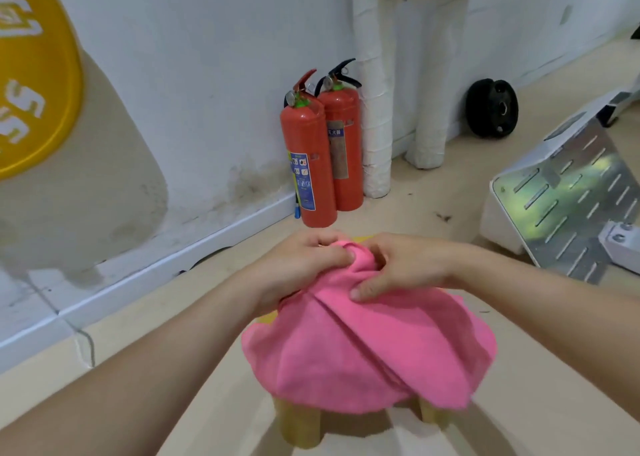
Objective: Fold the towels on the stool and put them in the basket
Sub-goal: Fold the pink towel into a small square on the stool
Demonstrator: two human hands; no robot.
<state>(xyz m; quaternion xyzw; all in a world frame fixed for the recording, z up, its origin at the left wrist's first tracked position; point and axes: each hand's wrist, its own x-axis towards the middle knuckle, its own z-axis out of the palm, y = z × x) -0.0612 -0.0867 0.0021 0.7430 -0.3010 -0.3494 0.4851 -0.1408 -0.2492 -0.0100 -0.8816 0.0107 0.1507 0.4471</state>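
Nearest to me, the pink towel (363,345) drapes over the stool (300,424) and hides almost all of the seat. Only the pale legs show beneath its hanging edges. One long crease runs diagonally across the cloth, so I judge a first fold is roughly in place, but the towel is far from a neat packet.

At the far edge of the stool, my left hand (298,265) and right hand (405,265) meet. Both have their fingers curled into a bunched ridge of the towel, and the right thumb presses flat on the cloth. I read this as the folding step, with both hands gathering the far edge.

The next move calls for drawing that edge taut and laying it over squarely, keeping the hanging sides from sliding off the small seat. I cannot see the basket, so I will have to find it before placing anything in it.

The stool stands on a pale floor (173,317). To the right lies a slotted metal panel (568,199). Two red fire extinguishers (310,158) stand against the stained white wall (207,75), beside wrapped white pipes (375,109). A black reel (491,107) sits further right, and a yellow disc (31,75) is at the far left.
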